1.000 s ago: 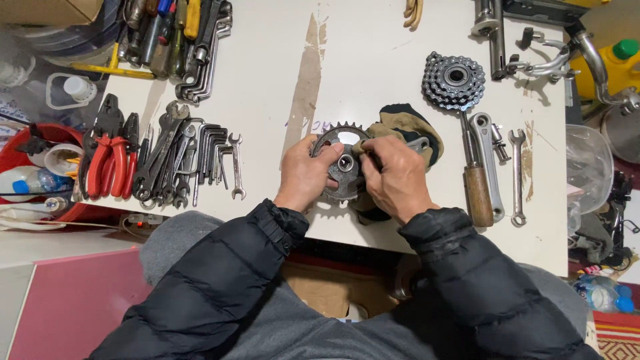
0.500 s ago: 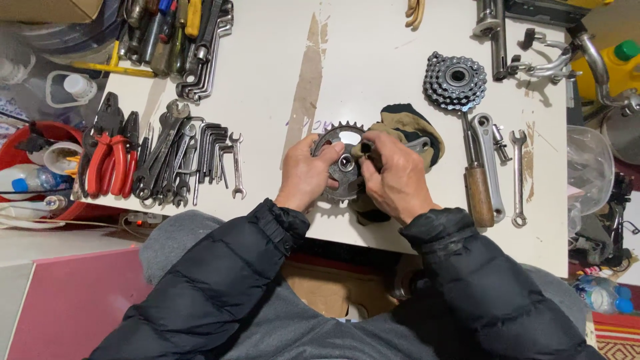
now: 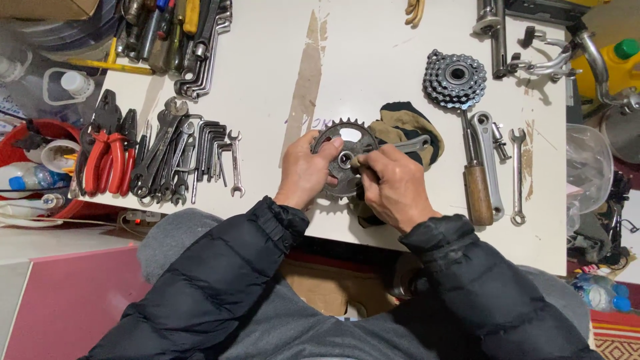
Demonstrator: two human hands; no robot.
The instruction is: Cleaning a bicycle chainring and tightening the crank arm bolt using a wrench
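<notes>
Left hand (image 3: 303, 175) fingers grip the chainring (image 3: 341, 163) rim; right hand (image 3: 395, 188) fingers pinch its centre, palm down on the counter (image 3: 267, 93).

A bicycle repair workshop: wrenches (image 3: 175, 157), red-handled pliers (image 3: 107, 157) and screwdrivers (image 3: 160, 27) crowd the white workbench's (image 3: 373, 60) left edge, a sprocket cluster (image 3: 455, 79) near its right.

Your chainring (image 3: 343, 160) mid-table (image 3: 373, 73), on the rag (image 3: 407, 133), your left hand (image 3: 303, 172) left, right hand (image 3: 393, 187) right, wrenches (image 3: 180, 157) far left, sprocket cluster (image 3: 455, 79) behind right.
</notes>
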